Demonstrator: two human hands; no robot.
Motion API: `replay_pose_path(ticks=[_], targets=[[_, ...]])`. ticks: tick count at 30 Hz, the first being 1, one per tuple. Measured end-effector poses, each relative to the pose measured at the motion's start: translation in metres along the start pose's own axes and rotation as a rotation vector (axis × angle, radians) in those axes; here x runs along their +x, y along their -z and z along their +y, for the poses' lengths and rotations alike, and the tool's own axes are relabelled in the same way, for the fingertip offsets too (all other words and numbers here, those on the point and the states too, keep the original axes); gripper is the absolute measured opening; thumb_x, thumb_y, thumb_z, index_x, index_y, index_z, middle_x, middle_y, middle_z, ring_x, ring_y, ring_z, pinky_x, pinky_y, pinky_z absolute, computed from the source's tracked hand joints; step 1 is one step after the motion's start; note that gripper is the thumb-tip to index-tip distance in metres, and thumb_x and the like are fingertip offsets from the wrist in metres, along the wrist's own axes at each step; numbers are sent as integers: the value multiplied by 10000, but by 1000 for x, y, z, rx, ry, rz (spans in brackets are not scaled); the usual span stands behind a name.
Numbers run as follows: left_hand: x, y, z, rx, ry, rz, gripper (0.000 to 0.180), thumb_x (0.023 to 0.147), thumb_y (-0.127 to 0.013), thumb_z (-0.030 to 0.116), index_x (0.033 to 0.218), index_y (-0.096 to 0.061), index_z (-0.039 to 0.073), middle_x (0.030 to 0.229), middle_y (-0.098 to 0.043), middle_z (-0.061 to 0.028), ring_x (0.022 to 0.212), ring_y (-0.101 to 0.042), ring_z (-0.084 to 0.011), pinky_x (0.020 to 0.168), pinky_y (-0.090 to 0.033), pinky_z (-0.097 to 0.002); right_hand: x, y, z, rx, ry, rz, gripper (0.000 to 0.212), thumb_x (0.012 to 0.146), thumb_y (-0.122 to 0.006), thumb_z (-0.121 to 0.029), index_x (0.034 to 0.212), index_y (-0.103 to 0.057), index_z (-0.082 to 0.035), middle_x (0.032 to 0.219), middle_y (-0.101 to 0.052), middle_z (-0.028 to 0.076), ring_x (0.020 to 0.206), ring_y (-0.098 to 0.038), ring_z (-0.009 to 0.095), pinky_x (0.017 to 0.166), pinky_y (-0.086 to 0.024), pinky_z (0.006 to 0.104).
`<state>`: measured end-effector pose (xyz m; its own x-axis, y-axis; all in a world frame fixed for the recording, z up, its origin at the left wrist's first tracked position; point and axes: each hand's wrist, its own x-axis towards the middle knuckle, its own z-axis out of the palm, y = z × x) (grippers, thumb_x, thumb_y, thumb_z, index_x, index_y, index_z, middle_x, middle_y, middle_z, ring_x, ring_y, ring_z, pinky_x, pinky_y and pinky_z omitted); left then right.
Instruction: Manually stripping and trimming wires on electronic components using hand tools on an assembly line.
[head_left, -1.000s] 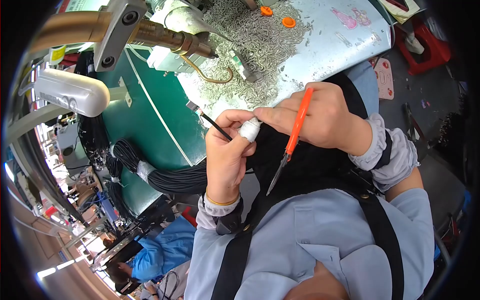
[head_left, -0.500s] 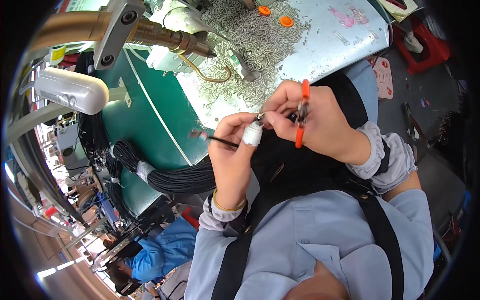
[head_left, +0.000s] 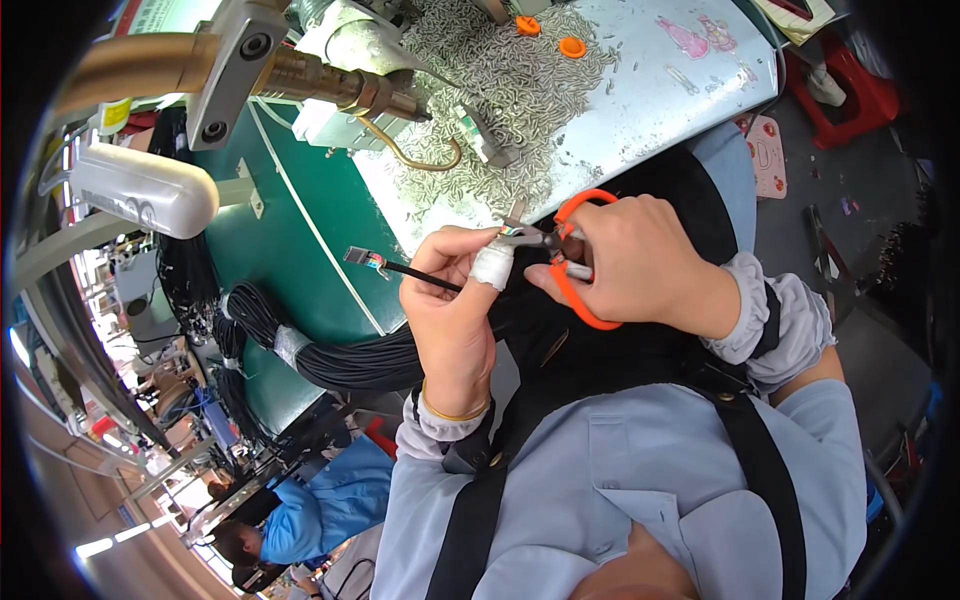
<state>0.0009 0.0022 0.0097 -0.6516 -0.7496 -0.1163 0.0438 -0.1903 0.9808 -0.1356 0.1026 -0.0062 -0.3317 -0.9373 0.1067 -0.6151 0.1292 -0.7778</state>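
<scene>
My left hand (head_left: 448,325) is closed on a thin black cable (head_left: 425,277). At its left end hangs a small dark connector (head_left: 360,258) with coloured wires behind it. White wrapping (head_left: 492,267) covers the thumb tip. Between thumb and forefinger a short bit of coloured wires (head_left: 507,231) shows. My right hand (head_left: 665,265) grips a pair of orange-handled scissors (head_left: 552,241), fingers in the loops. Their blades meet the wires at the left fingertips; whether they are fully closed is hard to see.
Small silver metal pieces (head_left: 540,95) are heaped on the pale board (head_left: 660,110), with orange rings (head_left: 572,47) on top. A brass-nozzled machine (head_left: 370,95) overhangs from the upper left. Bundled black cables (head_left: 360,360) lie on the green table (head_left: 290,290). A person in blue (head_left: 325,500) sits lower left.
The scissors have turned in my right hand from upright to pointing left, and their blades have come to the wires. My left hand has shifted slightly left with the cable.
</scene>
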Motion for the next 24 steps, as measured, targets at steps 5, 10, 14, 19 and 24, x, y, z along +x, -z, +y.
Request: replay_pose_path(ticks=[5,10,14,19,24], targets=[[12,5,2,-92,114,-23,87,780,-546,-14,865,-555,3,762,-534,-11,583,-425,-29,480,-301,-161,-4,-15,15,30,-9,4,293,763,-650,-246,642,-512,-18,467,-514,82,415,-528,228,403,-398,304],[48,22,-3,-317,290,-105,64,791,-543,8,854,-550,8,664,-474,21,496,-333,-23,436,-244,-173,7,7,6,657,-413,-98,261,815,-602,-216,696,-509,-3,458,-482,37,394,-495,125,395,-381,260],[68,19,3,-276,269,-77,56,788,-558,25,842,-548,11,619,-440,36,455,-290,-20,406,-207,-173,32,2,7,768,-328,132,226,832,-585,-198,756,-497,-4,492,-463,8,411,-467,69,395,-367,227],[82,22,7,-214,307,-101,54,783,-575,38,822,-544,17,592,-424,40,416,-256,-17,374,-179,-173,72,-1,16,595,-214,104,199,834,-577,-187,792,-485,-15,526,-472,5,412,-470,72,394,-364,225],[87,24,11,-139,333,-35,73,772,-595,52,810,-545,16,573,-414,44,414,-257,-15,370,-187,-171,83,1,15,716,-274,25,197,833,-576,-180,784,-483,-13,522,-465,2,408,-446,66,389,-349,226]])
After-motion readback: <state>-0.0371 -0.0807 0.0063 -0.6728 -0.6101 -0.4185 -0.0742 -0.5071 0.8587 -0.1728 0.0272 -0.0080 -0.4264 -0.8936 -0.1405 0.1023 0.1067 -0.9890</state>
